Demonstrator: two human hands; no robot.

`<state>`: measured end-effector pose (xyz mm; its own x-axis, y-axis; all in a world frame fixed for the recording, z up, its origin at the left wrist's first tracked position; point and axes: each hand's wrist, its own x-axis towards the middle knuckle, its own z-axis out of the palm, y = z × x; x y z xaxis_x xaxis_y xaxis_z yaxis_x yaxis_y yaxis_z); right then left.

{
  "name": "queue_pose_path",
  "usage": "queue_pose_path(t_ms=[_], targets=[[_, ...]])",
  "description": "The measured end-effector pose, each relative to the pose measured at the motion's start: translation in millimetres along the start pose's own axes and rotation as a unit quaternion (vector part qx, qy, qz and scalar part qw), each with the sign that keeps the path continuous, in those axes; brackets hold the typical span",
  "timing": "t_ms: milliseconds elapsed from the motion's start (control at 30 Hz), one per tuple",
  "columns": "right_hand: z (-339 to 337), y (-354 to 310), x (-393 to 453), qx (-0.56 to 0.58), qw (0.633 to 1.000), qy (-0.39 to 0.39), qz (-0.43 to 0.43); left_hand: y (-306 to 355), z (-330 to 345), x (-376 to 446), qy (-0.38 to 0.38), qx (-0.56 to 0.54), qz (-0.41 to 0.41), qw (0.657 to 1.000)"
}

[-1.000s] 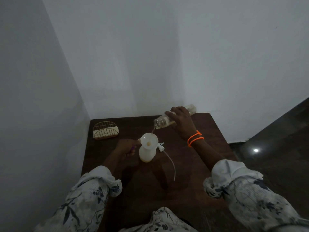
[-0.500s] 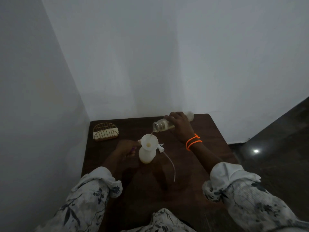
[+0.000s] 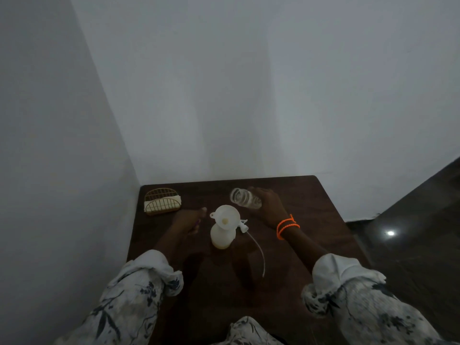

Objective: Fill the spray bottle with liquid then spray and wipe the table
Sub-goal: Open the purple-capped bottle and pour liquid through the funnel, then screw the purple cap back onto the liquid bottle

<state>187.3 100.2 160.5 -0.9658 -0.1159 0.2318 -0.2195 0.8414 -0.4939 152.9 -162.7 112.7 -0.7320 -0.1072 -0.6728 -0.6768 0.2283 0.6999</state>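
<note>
A white spray bottle (image 3: 222, 235) stands on the dark wooden table (image 3: 316, 210) with a white funnel (image 3: 226, 217) in its neck. Its spray head (image 3: 243, 226), with a long dip tube, lies on the table just right of it. My right hand (image 3: 271, 207) grips a clear bottle (image 3: 244, 198) behind and right of the funnel, its open mouth turned up toward me and no stream coming out. My left hand (image 3: 188, 220) rests on the table left of the spray bottle, fingers curled around a small purple thing that is mostly hidden.
A wire napkin holder (image 3: 162, 204) with white napkins stands at the table's back left corner. White walls close the table in at the left and back. Dark floor (image 3: 410, 232) lies past the right edge.
My right hand has tipped the clear bottle back from pouring into the funnel, and the stream has stopped. My left hand has barely moved.
</note>
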Motion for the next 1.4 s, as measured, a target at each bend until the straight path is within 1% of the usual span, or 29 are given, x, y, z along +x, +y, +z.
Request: queue_pose_path(t_ms=[67, 100, 167, 233, 333, 400, 433, 567, 667, 733, 833, 900, 1000, 1200, 1400], targets=[[-0.7, -1.2, 2.0, 0.008, 1.0, 0.01, 0.003, 2.3, -9.5, 4.6, 0.04, -0.047, -0.016, 0.998], [-0.7, -1.7, 4.0, 0.013, 1.0, 0.01, 0.006, 5.2, -13.6, 5.4, 0.046, -0.086, -0.023, 0.995], [-1.2, -3.9, 9.9, 0.022, 1.0, 0.007, 0.009, 16.8, -18.9, 2.5, 0.036, -0.179, -0.024, 0.983], [-2.9, -9.2, 16.4, 0.028, 1.0, 0.004, 0.012, 34.3, -20.6, -2.6, 0.022, -0.23, -0.004, 0.973], [-4.2, -19.7, 25.7, 0.044, 0.999, 0.013, 0.022, 60.0, -16.1, -9.5, 0.03, -0.189, 0.071, 0.979], [-3.4, -26.1, 31.9, 0.064, 0.997, 0.016, 0.028, 73.9, -11.1, -17.6, 0.041, -0.128, 0.153, 0.979], [-3.1, -28.4, 35.0, 0.074, 0.997, 0.015, 0.03, 80.1, -9.4, -23.6, 0.037, -0.102, 0.203, 0.973], [-2.1, -32.0, 48.0, 0.09, 0.995, 0.01, 0.032, 106.6, -8.0, -47.4, -0.009, -0.026, 0.379, 0.925], [-8.2, -38.9, 54.4, 0.101, 0.994, 0.01, 0.026, 121.8, -4.7, -57.8, -0.014, 0.019, 0.447, 0.894], [-11.4, -41.6, 57.6, 0.111, 0.993, 0.022, 0.021, 129.8, -3.2, -61.6, -0.006, 0.036, 0.463, 0.886], [-15.3, -41.5, 61.0, 0.118, 0.992, 0.038, 0.01, 140.0, -4.3, -68.2, -0.026, 0.056, 0.47, 0.881], [-18.6, -42.4, 62.2, 0.12, 0.992, 0.037, -0.001, 143.3, -5.1, -71.3, -0.039, 0.091, 0.479, 0.872], [-22.7, -44.6, 64.8, 0.12, 0.992, 0.034, -0.01, 145.2, -2.3, -74.8, -0.032, 0.127, 0.493, 0.86], [-28.8, -48.1, 71.8, 0.126, 0.992, 0.031, 0.004, 150.9, 1.9, -79.7, -0.032, 0.08, 0.511, 0.855], [-36.0, -49.0, 79.1, 0.13, 0.991, 0.019, 0.015, 156.0, 4.7, -78.7, 0.002, 0.047, 0.513, 0.857]])
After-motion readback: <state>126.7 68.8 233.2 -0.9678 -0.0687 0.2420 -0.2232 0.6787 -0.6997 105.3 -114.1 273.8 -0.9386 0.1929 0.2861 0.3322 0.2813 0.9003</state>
